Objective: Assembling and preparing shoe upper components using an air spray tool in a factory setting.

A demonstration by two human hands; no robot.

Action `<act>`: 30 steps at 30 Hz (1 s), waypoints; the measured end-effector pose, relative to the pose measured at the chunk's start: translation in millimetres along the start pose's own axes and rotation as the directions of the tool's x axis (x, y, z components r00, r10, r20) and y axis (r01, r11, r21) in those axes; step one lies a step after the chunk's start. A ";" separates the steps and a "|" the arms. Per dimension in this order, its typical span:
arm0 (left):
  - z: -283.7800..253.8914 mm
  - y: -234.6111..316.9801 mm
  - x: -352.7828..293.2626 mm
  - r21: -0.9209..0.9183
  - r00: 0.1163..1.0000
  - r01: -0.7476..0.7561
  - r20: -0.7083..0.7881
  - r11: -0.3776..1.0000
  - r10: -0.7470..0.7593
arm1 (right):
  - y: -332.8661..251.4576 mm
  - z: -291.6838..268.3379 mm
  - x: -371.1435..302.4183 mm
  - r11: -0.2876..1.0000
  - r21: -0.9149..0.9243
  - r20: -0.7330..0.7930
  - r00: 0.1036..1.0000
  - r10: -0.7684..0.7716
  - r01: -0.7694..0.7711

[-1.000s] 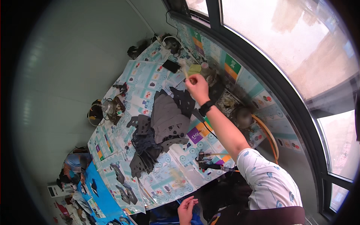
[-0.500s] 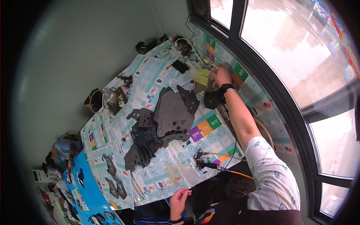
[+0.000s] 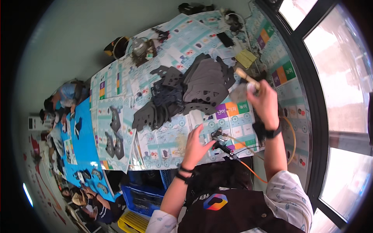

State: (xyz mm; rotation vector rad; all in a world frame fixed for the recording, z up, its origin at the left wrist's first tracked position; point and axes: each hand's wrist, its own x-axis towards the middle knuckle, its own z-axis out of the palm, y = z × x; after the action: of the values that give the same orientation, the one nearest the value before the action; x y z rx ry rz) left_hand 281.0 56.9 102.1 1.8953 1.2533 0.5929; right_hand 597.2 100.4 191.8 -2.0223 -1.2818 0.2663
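Note:
My right hand (image 3: pixel 265 101) is closed on a pale wooden-handled tool (image 3: pixel 245 77), held above the right side of the table; its far end is too blurred to tell its kind. A small whitish round part shows by my fingertips. My left hand (image 3: pixel 195 149) hovers over the front of the table, fingers apart and holding nothing. Just to its right lies a metal spray gun (image 3: pixel 222 144), with a yellowish hose and an orange hose attached. A stack of dark grey shaped panels (image 3: pixel 206 85) sits mid-table, with smaller black cut-out pieces (image 3: pixel 149 116) to its left.
Printed sheets cover the table (image 3: pixel 163 149). Toward the back right lie a yellow cloth (image 3: pixel 245 59) and a black phone (image 3: pixel 225 39). A clear-topped pot (image 3: pixel 140 47) stands at the far edge. Blue crates (image 3: pixel 143 194) sit below; people work by a blue table (image 3: pixel 85 136) at left.
My right hand has come back from the window-side wall with the wooden-handled tool. My left hand has risen from below the table edge toward the spray gun. The view has shifted.

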 end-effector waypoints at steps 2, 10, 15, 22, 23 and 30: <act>15.8 12.6 14.7 0.054 0.999 -0.020 -0.046 0.998 0.022 | -26.5 0.7 -43.6 0.999 0.048 0.130 0.991 -0.004 -0.002; 44.9 4.5 -19.4 0.176 0.977 -0.006 -0.211 0.984 0.044 | -56.9 25.3 -123.6 0.980 0.162 0.432 0.901 0.038 -0.119; 48.2 2.8 -34.5 0.212 0.966 0.006 -0.253 0.977 0.049 | -52.0 34.3 -148.2 0.978 0.205 0.319 0.941 -0.115 0.051; 46.3 -2.6 -35.5 0.194 0.967 -0.094 -0.215 0.977 0.135 | -33.8 19.6 -143.2 0.981 0.175 0.410 0.900 -0.145 0.079; 43.4 -2.4 -36.8 0.175 0.971 -0.113 -0.190 0.978 0.146 | -33.5 15.5 -142.6 0.969 0.238 0.459 0.871 -0.174 0.068; 35.6 -21.2 -43.4 0.147 0.996 -0.090 0.006 0.985 0.090 | -17.0 10.4 -142.0 0.926 0.367 0.486 0.831 -0.272 0.089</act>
State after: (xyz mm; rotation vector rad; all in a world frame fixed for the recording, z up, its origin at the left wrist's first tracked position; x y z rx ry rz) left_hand 277.5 9.6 65.4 2.0835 1.2461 0.5607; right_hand 510.9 -11.7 167.9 -1.5680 -1.6234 0.9389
